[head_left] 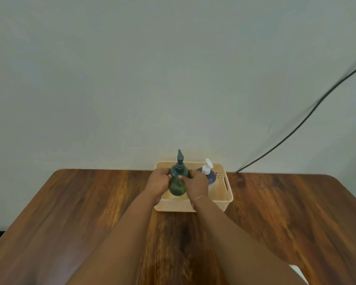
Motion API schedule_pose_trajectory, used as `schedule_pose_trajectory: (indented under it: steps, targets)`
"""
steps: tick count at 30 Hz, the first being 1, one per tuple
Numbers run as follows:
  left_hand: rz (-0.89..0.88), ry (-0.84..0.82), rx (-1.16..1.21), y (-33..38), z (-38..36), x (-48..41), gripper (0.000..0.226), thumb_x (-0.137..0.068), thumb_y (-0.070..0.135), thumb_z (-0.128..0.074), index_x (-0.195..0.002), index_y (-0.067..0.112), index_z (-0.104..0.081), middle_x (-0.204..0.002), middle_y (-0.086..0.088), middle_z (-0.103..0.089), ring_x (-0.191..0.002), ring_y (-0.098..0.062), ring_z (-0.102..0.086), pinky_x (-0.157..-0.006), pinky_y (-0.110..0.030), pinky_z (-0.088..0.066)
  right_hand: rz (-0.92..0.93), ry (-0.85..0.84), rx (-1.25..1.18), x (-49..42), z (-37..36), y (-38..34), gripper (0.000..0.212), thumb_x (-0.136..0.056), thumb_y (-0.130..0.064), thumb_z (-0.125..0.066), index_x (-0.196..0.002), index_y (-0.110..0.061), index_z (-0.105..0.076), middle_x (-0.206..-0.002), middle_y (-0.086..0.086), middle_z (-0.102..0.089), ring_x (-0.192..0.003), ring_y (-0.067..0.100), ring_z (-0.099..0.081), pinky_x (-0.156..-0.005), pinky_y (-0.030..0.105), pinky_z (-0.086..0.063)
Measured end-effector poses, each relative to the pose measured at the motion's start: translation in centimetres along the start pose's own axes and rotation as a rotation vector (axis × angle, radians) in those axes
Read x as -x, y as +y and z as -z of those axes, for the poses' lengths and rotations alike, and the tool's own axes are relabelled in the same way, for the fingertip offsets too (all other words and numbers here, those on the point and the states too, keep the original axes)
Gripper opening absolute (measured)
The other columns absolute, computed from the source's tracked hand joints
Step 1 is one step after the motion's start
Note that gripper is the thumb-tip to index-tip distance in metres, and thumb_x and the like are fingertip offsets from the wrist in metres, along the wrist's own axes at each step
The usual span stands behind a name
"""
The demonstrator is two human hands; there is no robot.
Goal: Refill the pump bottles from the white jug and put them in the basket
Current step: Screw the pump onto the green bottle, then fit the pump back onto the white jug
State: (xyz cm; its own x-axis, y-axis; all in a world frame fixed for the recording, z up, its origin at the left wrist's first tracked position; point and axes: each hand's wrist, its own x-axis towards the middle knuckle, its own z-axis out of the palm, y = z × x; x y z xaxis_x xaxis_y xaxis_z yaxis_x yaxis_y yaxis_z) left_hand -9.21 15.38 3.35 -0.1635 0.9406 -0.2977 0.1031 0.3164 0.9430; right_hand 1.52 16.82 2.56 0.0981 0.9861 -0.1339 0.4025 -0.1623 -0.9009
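My fingers curl around the shoulders of the dark green translucent plastic pump bottle point(178, 182), thumbs pressed on its near face. My left hand point(158, 183) grips its left side and my right hand point(195, 185) its right, so the bottle stands upright between my palms, its dark pump nozzle pointing up. Both forearms stretch straight ahead from the bottom of the view and come together at the bottle; a thin pink band point(198, 199) circles my right wrist. The bottle is over the left half of the cream perforated plastic basket point(227, 194); I cannot tell whether its base touches the floor. Just beside my right hand, a blue bottle with a white pump point(209, 171) stands in the basket's right half. The basket sits at the far edge of the brown wooden table point(70, 212), near the pale wall.
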Motion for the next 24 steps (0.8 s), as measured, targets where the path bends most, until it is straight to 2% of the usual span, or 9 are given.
schedule_pose_trajectory:
  steps: [2,5,10,14,18,21,23,24]
  targets:
    - [0.035,-0.008,0.021,-0.8,-0.4,-2.0,0.030,-0.093,0.000,-0.036,-0.104,0.007,-0.063,-0.116,-0.017,-0.063,-0.111,-0.028,-0.058,-0.100,-0.044,-0.047,-0.043,-0.013,0.042,-1.9,-0.8,0.9,0.027,-0.086,-0.017,-0.062,-0.110,-0.003,-0.064,-0.106,0.014,-0.069,-0.101,0.030,-0.061,-0.089,0.035,-0.049]
    - [0.048,0.002,0.039,-1.2,-0.5,-4.5,0.031,-0.093,0.001,-0.036,-0.109,0.004,-0.062,-0.119,-0.013,-0.061,-0.112,-0.025,-0.056,-0.099,-0.042,-0.048,-0.037,-0.021,0.108,-4.4,-1.7,1.4,0.026,-0.089,-0.018,-0.059,-0.110,-0.006,-0.064,-0.108,0.013,-0.068,-0.100,0.030,-0.061,-0.083,0.030,-0.045]
    - [0.046,0.000,0.079,-1.6,-0.4,-6.4,0.028,-0.093,0.001,-0.037,-0.097,0.010,-0.063,-0.106,-0.009,-0.063,-0.107,-0.022,-0.057,-0.091,-0.035,-0.050,-0.036,-0.016,0.132,-6.6,-2.8,2.3,0.025,-0.089,-0.018,-0.058,-0.110,-0.007,-0.064,-0.108,0.012,-0.068,-0.100,0.029,-0.061,-0.084,0.031,-0.045]
    - [0.038,0.003,0.033,-2.8,-0.3,-6.6,0.028,-0.093,0.002,-0.038,-0.098,0.011,-0.064,-0.106,-0.009,-0.064,-0.106,-0.022,-0.058,-0.097,-0.042,-0.049,-0.061,-0.007,0.129,-6.8,-3.6,3.4,0.026,-0.089,-0.020,-0.059,-0.111,-0.009,-0.064,-0.108,0.010,-0.068,-0.101,0.028,-0.061,-0.088,0.033,-0.046]
    - [0.025,0.013,0.024,-2.8,-0.7,-7.2,0.032,-0.094,0.003,-0.038,-0.088,0.022,-0.063,-0.094,0.001,-0.062,-0.102,-0.019,-0.057,-0.094,-0.039,-0.049,-0.061,0.011,0.108,-7.3,-3.6,3.8,0.025,-0.086,-0.022,-0.062,-0.108,-0.009,-0.065,-0.104,0.010,-0.069,-0.098,0.028,-0.062,-0.083,0.030,-0.044]
    - [0.028,0.018,-0.012,-3.1,-1.0,-7.4,0.032,-0.093,0.002,-0.038,-0.085,0.022,-0.061,-0.092,0.001,-0.061,-0.099,-0.018,-0.056,-0.095,-0.040,-0.049,-0.081,-0.004,0.137,-7.5,-3.7,4.1,0.025,-0.087,-0.023,-0.062,-0.108,-0.009,-0.064,-0.105,0.010,-0.069,-0.099,0.028,-0.062,-0.084,0.031,-0.044]
    - [0.031,0.042,-0.057,-3.1,-1.0,-7.4,0.031,-0.093,0.003,-0.038,-0.076,0.020,-0.058,-0.087,0.000,-0.059,-0.095,-0.020,-0.053,-0.090,-0.040,-0.047,-0.085,-0.030,0.161,-7.4,-3.6,3.7,0.021,-0.087,-0.023,-0.062,-0.101,-0.008,-0.064,-0.099,0.011,-0.068,-0.095,0.028,-0.061,-0.080,0.029,-0.043]
    - [0.025,0.079,-0.078,-2.8,-0.9,-7.5,0.029,-0.092,0.003,-0.038,-0.073,0.016,-0.056,-0.085,-0.003,-0.059,-0.090,-0.021,-0.051,-0.084,-0.039,-0.046,-0.084,-0.037,0.161,-7.1,-3.3,3.0,0.015,-0.086,-0.024,-0.062,-0.091,-0.010,-0.062,-0.089,0.010,-0.065,-0.089,0.027,-0.059,-0.075,0.026,-0.041]
